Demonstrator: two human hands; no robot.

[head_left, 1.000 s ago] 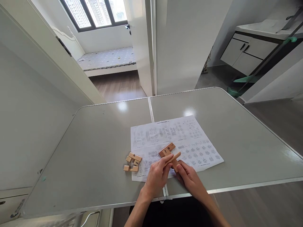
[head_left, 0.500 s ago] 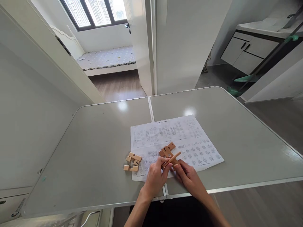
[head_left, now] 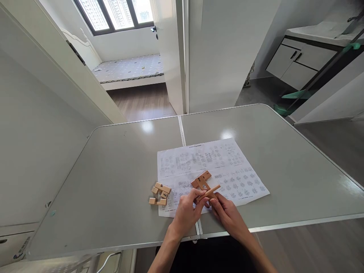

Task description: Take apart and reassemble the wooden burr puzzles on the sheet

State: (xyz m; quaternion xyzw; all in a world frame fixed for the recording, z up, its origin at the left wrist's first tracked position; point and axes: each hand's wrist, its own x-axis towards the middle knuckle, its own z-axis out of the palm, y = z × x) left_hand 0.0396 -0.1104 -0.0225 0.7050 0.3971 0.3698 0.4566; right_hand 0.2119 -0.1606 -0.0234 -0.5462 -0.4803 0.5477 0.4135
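Both of my hands meet over the near edge of a printed instruction sheet [head_left: 224,167]. My left hand [head_left: 187,212] and my right hand [head_left: 227,214] pinch a cluster of notched wooden puzzle bars [head_left: 205,185] held just above the paper. One long bar of the cluster juts out to the right between my fingertips, and a numbered bar crosses it behind. To the left, a small pile of loose wooden puzzle pieces [head_left: 159,194] lies partly on the sheet's corner, untouched.
The grey folding table [head_left: 113,178] has a seam down its middle and a metal rim along the front. Beyond it stand a white wall and door, a bedroom with a bed, and a cabinet [head_left: 295,64] at the right.
The wooden bars in my hands have been drawn closer together and turned slightly; my fingers shifted a little along them. The loose pile has not moved.
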